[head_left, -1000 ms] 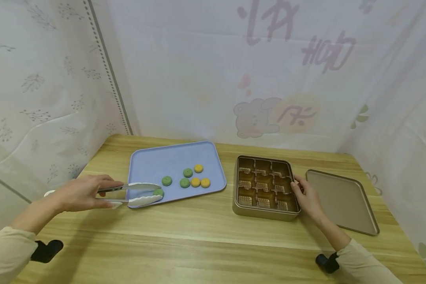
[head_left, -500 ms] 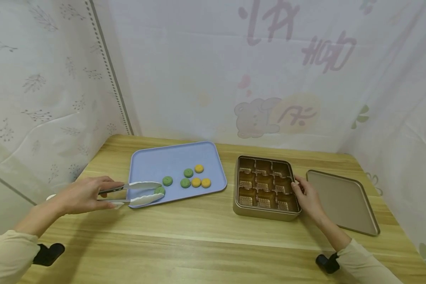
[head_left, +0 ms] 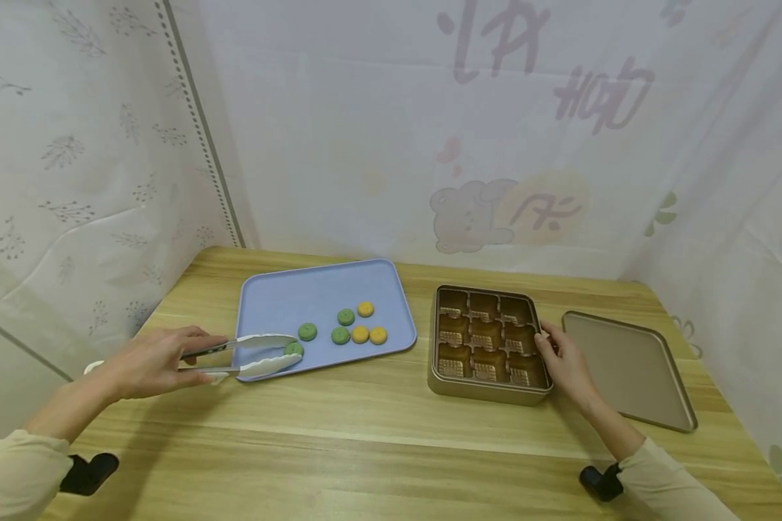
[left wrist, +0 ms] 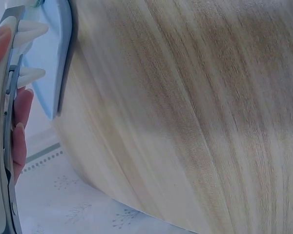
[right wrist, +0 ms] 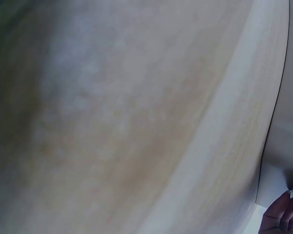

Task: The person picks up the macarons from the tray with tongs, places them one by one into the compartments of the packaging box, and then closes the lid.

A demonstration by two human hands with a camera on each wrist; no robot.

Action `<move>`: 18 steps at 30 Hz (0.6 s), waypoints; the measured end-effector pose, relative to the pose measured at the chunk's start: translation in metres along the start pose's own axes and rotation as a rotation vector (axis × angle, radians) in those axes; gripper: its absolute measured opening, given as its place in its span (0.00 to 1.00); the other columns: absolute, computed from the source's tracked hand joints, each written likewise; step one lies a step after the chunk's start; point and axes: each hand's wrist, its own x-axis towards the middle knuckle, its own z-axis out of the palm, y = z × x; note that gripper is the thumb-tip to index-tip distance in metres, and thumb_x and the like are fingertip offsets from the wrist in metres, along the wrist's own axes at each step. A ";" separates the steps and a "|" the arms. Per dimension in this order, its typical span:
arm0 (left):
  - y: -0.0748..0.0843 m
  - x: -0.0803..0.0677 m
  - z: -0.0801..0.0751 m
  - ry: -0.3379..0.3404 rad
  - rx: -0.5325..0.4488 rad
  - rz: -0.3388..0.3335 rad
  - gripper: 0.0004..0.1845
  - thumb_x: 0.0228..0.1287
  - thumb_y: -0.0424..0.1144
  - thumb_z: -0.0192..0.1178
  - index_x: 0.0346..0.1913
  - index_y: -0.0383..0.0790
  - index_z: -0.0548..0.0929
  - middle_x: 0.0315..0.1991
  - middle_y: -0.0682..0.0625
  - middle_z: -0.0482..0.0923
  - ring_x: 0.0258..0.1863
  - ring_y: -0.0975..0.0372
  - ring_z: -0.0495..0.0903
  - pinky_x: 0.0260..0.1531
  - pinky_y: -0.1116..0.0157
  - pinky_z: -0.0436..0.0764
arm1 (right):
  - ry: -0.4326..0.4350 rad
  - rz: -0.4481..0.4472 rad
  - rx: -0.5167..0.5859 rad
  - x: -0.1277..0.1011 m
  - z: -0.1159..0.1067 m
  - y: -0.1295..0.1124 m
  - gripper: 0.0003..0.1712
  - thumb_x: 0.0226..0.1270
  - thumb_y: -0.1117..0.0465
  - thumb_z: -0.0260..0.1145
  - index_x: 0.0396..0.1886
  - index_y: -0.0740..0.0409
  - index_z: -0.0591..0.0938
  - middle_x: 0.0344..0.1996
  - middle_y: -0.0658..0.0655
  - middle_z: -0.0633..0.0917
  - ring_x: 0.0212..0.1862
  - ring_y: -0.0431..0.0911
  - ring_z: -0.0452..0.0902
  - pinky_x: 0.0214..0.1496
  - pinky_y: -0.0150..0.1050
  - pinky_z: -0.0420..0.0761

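Note:
My left hand (head_left: 163, 360) holds metal tongs (head_left: 208, 350) with white scalloped tips, its thumb and fingers on either arm. Their tips lie either side of a green round cookie (head_left: 293, 349) near the front left corner of the blue tray (head_left: 287, 289). In the left wrist view, the tongs (left wrist: 1, 131) and fingertips show at the left edge. My right hand (head_left: 565, 367) grips the right side of a square bronze tin (head_left: 489, 391), thumb at its rim. A brown insert (head_left: 485, 334) inside the tin has several compartments, with nothing in them.
Several other green cookies (head_left: 308, 332) and three yellow ones (head_left: 365, 310) lie on the tray. A flat bronze lid (head_left: 632, 365) lies right of the tin, behind my right forearm. The wooden table (head_left: 339, 434) meets a printed cloth (head_left: 339, 145) at the back.
My left wrist has sunk slightly, and the tongs stay about the same green cookie, which has shifted very slightly. My right hand and the tin have not visibly moved.

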 end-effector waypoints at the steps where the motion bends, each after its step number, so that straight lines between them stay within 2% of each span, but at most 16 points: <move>1: 0.000 0.000 0.000 0.008 0.003 0.003 0.31 0.49 0.48 0.75 0.55 0.36 0.83 0.43 0.49 0.84 0.27 0.78 0.76 0.25 0.72 0.75 | 0.000 -0.001 -0.001 0.000 0.000 0.000 0.29 0.79 0.56 0.49 0.69 0.73 0.66 0.40 0.67 0.80 0.33 0.33 0.70 0.35 0.32 0.73; 9: 0.004 0.002 0.003 0.060 0.011 0.018 0.31 0.48 0.48 0.75 0.55 0.37 0.84 0.44 0.51 0.84 0.27 0.80 0.75 0.25 0.72 0.74 | 0.011 -0.020 0.013 0.000 0.001 0.001 0.28 0.79 0.57 0.50 0.68 0.74 0.66 0.42 0.69 0.81 0.34 0.30 0.69 0.35 0.31 0.73; 14: 0.009 0.011 0.003 0.090 0.008 0.046 0.30 0.47 0.46 0.76 0.55 0.39 0.83 0.44 0.52 0.84 0.28 0.80 0.72 0.25 0.72 0.72 | 0.010 -0.020 -0.002 0.000 0.000 0.001 0.29 0.79 0.56 0.50 0.69 0.73 0.66 0.48 0.70 0.81 0.39 0.31 0.70 0.38 0.31 0.74; 18: 0.016 0.020 -0.001 0.088 -0.017 0.063 0.29 0.49 0.44 0.75 0.57 0.39 0.83 0.46 0.51 0.84 0.28 0.79 0.70 0.26 0.72 0.72 | 0.010 -0.017 0.001 0.000 0.001 0.001 0.29 0.79 0.56 0.50 0.69 0.73 0.66 0.46 0.70 0.81 0.39 0.35 0.72 0.37 0.31 0.74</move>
